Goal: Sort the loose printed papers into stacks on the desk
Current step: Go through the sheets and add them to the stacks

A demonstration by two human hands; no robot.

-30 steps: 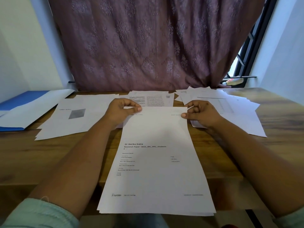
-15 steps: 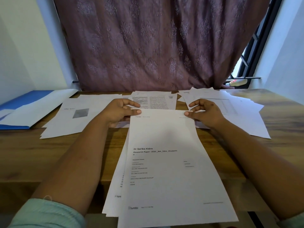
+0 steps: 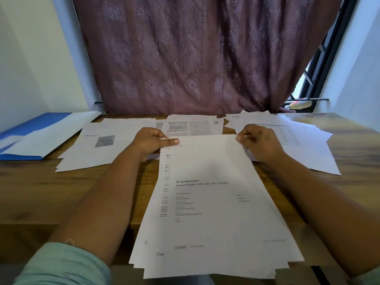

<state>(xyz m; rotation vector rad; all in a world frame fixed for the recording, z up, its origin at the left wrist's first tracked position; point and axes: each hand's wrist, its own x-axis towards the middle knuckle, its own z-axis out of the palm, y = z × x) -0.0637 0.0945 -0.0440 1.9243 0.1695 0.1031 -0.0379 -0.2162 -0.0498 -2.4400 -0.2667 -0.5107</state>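
Observation:
A bundle of white printed sheets (image 3: 213, 202) lies in front of me, its lower end hanging over the near edge of the wooden desk (image 3: 41, 192). The top sheet has a title block, and the sheets beneath fan out at the bottom and left. My left hand (image 3: 151, 144) pinches the bundle's top left corner, thumb on top. My right hand (image 3: 259, 144) grips the top right corner with curled fingers. Three other paper stacks lie further back: one at the left (image 3: 98, 145) with a grey picture, one in the middle (image 3: 193, 125) with dense text, one at the right (image 3: 304, 145).
A blue and white folder (image 3: 35, 136) rests at the desk's far left. A maroon patterned curtain (image 3: 195, 54) hangs behind the desk. A window with dark bars (image 3: 314, 79) shows at the right.
The bundle has slid a little toward the desk, and the top sheet now sits straighter on the fanned sheets below. Both hands keep their hold on the top corners.

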